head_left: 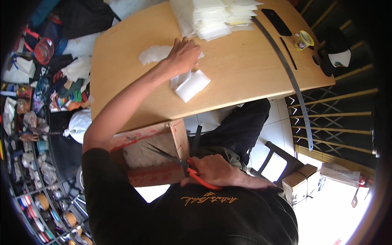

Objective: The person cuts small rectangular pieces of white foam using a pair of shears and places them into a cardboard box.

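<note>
My left hand (183,55) reaches over the table with its fingers curled down among small white pieces. A fanned row of thin white pieces (154,54) lies to its left. Just below it is a stack of folded white sheets (192,86). What the fingertips hold, if anything, is hidden. Close to my body, my right hand (216,169) grips scissors (200,179) with orange handles. Their blades are slightly parted and point away to the left, above an open cardboard box (179,136) holding white scraps (149,153).
Piles of white packets (210,18) stand at the table's (122,73) far side. A long metal strip (292,75) overhangs the right edge. Nearby are a phone (276,22), a dark pen-like stick (288,53), a yellow cup (304,40) and a cap (339,53). Cluttered shelves (41,192) line the left.
</note>
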{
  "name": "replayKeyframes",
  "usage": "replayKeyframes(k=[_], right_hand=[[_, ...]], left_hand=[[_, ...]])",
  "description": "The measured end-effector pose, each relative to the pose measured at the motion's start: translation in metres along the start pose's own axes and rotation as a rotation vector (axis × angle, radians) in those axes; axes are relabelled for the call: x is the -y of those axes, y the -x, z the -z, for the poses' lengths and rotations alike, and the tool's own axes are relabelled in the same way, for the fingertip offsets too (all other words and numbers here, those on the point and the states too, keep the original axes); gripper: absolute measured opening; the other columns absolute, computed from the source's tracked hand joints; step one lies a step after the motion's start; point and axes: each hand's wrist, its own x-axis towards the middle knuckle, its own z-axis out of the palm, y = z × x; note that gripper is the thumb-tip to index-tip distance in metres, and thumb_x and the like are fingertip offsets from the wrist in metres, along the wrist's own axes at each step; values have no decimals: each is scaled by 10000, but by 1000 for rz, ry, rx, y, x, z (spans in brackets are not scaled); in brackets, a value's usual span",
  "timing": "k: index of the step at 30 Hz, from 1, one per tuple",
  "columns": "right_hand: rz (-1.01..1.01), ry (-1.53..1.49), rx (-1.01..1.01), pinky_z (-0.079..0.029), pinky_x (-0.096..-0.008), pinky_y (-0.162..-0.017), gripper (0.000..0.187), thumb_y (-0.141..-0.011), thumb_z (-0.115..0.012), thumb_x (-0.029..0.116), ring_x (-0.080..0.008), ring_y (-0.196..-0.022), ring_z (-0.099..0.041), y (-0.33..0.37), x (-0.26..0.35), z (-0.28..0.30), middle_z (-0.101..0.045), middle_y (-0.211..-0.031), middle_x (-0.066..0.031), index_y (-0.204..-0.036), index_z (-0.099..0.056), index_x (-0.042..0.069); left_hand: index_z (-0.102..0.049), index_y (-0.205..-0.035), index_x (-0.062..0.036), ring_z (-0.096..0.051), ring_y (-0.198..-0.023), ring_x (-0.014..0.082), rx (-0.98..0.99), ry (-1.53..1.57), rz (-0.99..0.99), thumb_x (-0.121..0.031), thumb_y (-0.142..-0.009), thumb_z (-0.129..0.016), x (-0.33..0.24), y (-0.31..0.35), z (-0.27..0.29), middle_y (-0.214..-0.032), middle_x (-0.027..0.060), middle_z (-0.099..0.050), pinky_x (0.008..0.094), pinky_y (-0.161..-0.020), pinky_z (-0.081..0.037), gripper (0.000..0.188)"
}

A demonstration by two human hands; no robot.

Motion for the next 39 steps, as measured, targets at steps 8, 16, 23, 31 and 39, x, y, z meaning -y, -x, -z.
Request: replayKeyframes(k=[8, 16, 23, 31, 39], right_hand=[[48, -44, 8, -526, -482, -635, 835, -798, -502, 779, -419, -683, -663, -1, -7, 2, -643, -675, -227, -982, -606, -29], [21, -28, 65, -500, -483, -674, 809, -785, -545, 765, -416, -725, -653, -3, -6, 10, -647, -729, -215, -1020, -582, -8], [7, 12, 117, -485, -492, -700, 720, -776, -636, 683, -423, -776, -644, -9, -2, 12, -654, -790, -190, -1049, -563, 21], [45, 21, 240, -476, -477, -675, 735, -726, -702, 667, -402, -741, -638, -19, -3, 16, -625, -725, -155, -1045, -541, 24], [45, 53, 277, -461, -470, -647, 725, -690, -738, 644, -401, -728, -627, -23, -3, 23, -610, -719, -137, -1034, -516, 45]], left_hand=[[-688, -900, 14, -569, -1013, 324, -13, 167, 21, -78, -842, -635, -4, -13, 7, -947, 171, -661, 464, -879, -397, 121], [-660, -1056, 48, -641, -816, 131, -98, 1227, 178, -175, -930, -638, 3, 23, 95, -927, 107, -703, 278, -721, -489, 257], [-639, -1062, 54, -644, -737, 134, -323, 1107, 448, -116, -959, -585, 0, 164, 159, -897, 105, -691, 259, -650, -487, 206], [-647, -979, 52, -670, -651, 135, -525, 1397, 1187, -8, -825, -739, -90, 304, 112, -830, 127, -696, 227, -539, -506, 190], [-679, -929, 43, -659, -626, 102, -600, 1549, 1320, -44, -846, -729, -125, 305, 74, -796, 98, -701, 209, -517, -504, 130]])
